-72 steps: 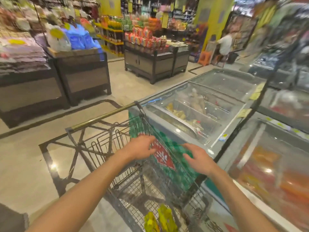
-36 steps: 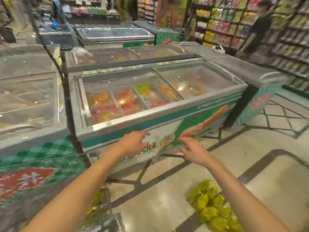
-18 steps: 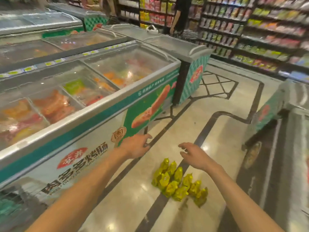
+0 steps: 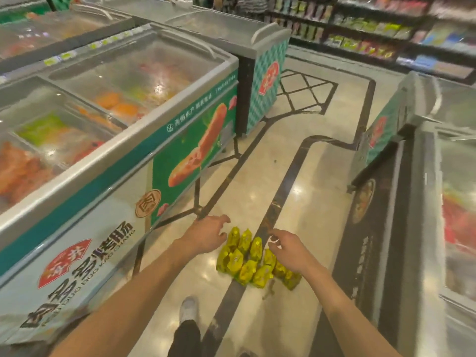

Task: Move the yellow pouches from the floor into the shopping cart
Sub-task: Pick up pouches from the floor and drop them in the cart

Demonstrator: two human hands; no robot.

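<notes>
Currently the yellow pouches [image 4: 253, 261] lie clustered on the floor [image 4: 257, 176] between and just below the left hand [image 4: 206, 234] and right hand [image 4: 289, 251], both loose-fingered and holding nothing, so this batch is not yet moved; freezers [image 4: 123, 161] bound the aisle outboard of each hand, with open floor ahead of them.
</notes>
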